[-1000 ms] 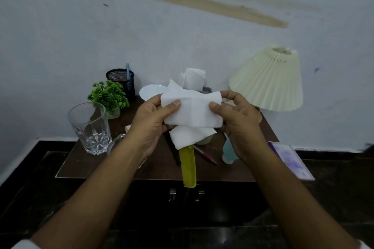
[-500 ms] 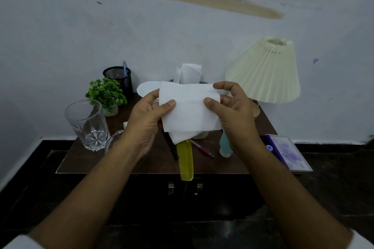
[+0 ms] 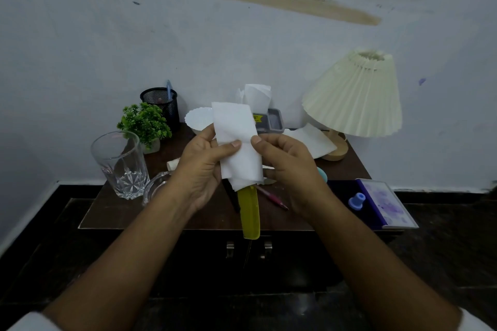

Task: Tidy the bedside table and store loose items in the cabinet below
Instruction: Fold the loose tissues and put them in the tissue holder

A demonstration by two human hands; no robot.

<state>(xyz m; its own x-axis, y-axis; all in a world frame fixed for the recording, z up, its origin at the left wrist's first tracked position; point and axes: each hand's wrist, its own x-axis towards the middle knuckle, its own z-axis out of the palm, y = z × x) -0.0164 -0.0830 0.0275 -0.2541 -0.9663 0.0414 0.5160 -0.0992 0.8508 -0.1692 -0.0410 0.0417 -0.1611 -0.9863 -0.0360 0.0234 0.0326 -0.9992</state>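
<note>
Head view. Both hands are up in front of the surface [image 3: 113, 212], a dark wood bedside top. L hand [image 3: 200, 169] & R hand [image 3: 291, 169] hold a folded white tissue [image 3: 236, 137] btwn them, upright, over the mid of the surface. L fingers are curled behind its left edge w/ the thumb pressed flat on the front. R thumb tip sits on the right edge, R fingers curled behind. Both pinch it.

Just under the tissue is a yellow comb [image 3: 250, 215]. Its top end is hidden, and its lower end sticks out past the front edge, over the cabinet doors [image 3: 204, 258], which look closed.

Left side:
- A clear glass tumbler [image 3: 121, 164] stands upright.
- A 2nd clear glass item [image 3: 154, 188] is just beside it, partly behind the L wrist.
- A small green plant [image 3: 145, 122] is behind the tumbler.
- A black mesh pen pot [image 3: 161, 102] at the back has a blue pen [image 3: 169, 87] in it.
- A white scalloped dish [image 3: 196, 117] is next to the pot.

Back mid: a grey tray [image 3: 273, 121] w/ white paper [image 3: 256, 97] standing by it.

Right side:
- A pleated cream lamp [image 3: 355, 94] has a loose white sheet [image 3: 313, 140] at its base.
- A pink pen [image 3: 271, 199] lies near the comb.
- A teal item [image 3: 323, 174] peeks out behind the R hand; can't tell what it is.
- A purple book [image 3: 384, 204] overhangs the right-front corner, w/ a small blue cap [image 3: 356, 200] at its left edge.
</note>
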